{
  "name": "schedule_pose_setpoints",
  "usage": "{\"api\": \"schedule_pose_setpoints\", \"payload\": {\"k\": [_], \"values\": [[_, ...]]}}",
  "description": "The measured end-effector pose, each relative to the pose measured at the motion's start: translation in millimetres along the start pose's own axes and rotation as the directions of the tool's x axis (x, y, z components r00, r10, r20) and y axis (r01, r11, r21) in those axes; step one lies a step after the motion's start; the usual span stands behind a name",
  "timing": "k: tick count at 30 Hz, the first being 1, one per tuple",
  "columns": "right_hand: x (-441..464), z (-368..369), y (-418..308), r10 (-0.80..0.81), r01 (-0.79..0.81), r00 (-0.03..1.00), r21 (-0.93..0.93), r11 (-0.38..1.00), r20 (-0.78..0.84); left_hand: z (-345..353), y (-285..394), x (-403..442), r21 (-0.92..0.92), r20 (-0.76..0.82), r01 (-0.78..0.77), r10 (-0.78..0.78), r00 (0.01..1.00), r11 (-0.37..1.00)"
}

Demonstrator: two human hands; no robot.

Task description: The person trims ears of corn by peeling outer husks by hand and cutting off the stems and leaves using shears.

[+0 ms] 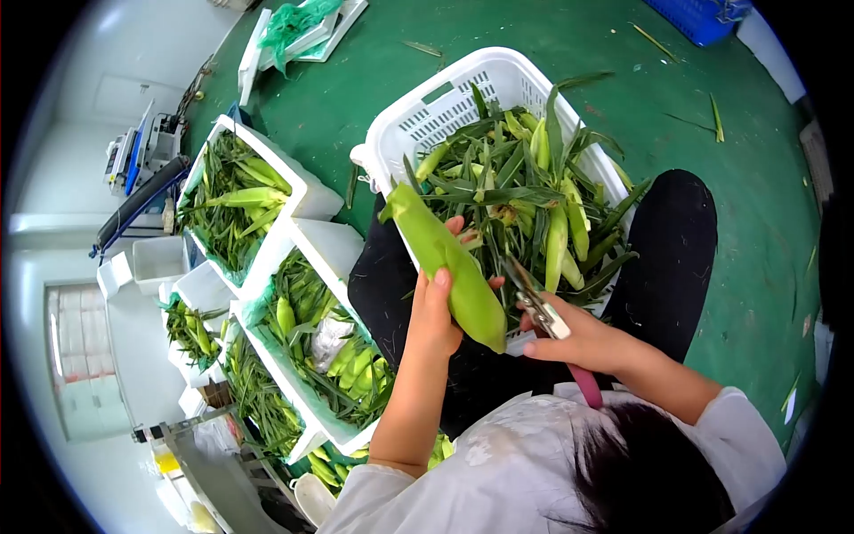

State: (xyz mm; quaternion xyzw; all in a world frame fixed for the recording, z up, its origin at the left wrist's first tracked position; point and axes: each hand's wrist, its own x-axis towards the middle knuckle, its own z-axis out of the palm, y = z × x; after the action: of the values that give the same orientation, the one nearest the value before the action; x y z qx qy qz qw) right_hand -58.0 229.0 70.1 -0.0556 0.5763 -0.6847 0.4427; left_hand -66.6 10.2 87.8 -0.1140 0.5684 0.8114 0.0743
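Observation:
My left hand [434, 311] is wrapped round an ear of corn [452, 271] in its pale green husk, tilted with one end toward the basket and the other toward my lap. Close to its right, my right hand [583, 340] grips a pair of pruning shears [544, 316] with a reddish handle; the metal blades point up and left, apart from the ear as far as I can see. Behind both hands, a white plastic basket [384, 142] between my knees holds husk leaves and trimmings [511, 178].
To the left stand white foam boxes [307, 200] lined with green netting and filled with corn and leaves. A blue crate [698, 20] is at the far right. Foam pieces with green netting [298, 31] lie at the back. Stray leaves [717, 117] lie on the green floor [756, 222].

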Motion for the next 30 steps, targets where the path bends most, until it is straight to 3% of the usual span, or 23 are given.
{"api": "schedule_pose_setpoints", "payload": {"k": [2,4,5,6,7,9,10,11,12,16,17,19,24,27,30], "values": [[18,1,0,-0.127,0.124,0.991,0.048,0.991,0.050,-3,-5,-6,0.060,0.053,0.007,-0.011,0.999,0.998],[27,-3,-16,-0.143,0.144,0.987,-0.018,0.989,0.068,-16,-17,-10,0.189,0.106,0.022,-0.043,0.993,0.982],[30,-7,-21,-0.106,0.108,0.993,-0.043,0.993,0.045,-13,-22,-11,0.141,0.044,-0.024,0.018,0.999,0.990],[31,-8,-24,-0.070,0.071,0.997,-0.068,0.995,0.024,-13,-16,-14,0.040,0.064,0.034,-0.037,0.997,0.999],[29,-4,-26,-0.017,0.027,0.999,0.241,0.970,-0.045,-11,-5,-19,-0.060,0.086,0.092,-0.087,0.993,0.994],[24,-15,-29,-0.013,0.055,0.989,0.280,0.959,-0.149,-13,1,-23,-0.270,0.097,0.133,-0.111,0.989,0.954],[21,-17,-31,-0.055,0.108,0.979,0.268,0.957,-0.197,-20,-4,-25,-0.126,0.047,0.072,-0.066,0.997,0.989],[10,-17,-40,0.004,0.043,0.988,0.295,0.955,-0.157,-30,-13,-28,0.023,0.006,0.016,-0.016,1.000,1.000],[9,-7,-38,-0.074,0.130,0.980,0.313,0.941,-0.183,-31,-16,-30,0.172,-0.027,-0.024,0.029,0.999,0.985],[-11,5,-65,-0.092,0.151,0.978,0.333,0.931,-0.186,-18,-12,-32,0.423,0.013,-0.162,0.172,0.985,0.891],[-12,5,-72,-0.086,0.148,0.976,0.323,0.935,-0.199,-15,-10,-29,0.490,0.062,-0.270,0.275,0.959,0.829],[-14,8,-82,-0.124,0.169,0.973,0.236,0.957,-0.193,-13,-1,-26,0.602,0.154,-0.349,0.324,0.933,0.719],[-7,12,-86,-0.171,0.188,0.974,0.103,0.977,-0.149,-14,6,-26,0.762,0.301,-0.457,0.373,0.878,0.459],[-4,9,-93,-0.145,0.145,0.983,-0.013,0.989,-0.110,-13,9,-28,0.840,0.289,-0.421,0.375,0.881,0.342],[1,8,-84,-0.149,0.148,0.984,-0.026,0.989,-0.093,-18,7,-29,0.824,0.296,-0.408,0.315,0.902,0.393]]}}
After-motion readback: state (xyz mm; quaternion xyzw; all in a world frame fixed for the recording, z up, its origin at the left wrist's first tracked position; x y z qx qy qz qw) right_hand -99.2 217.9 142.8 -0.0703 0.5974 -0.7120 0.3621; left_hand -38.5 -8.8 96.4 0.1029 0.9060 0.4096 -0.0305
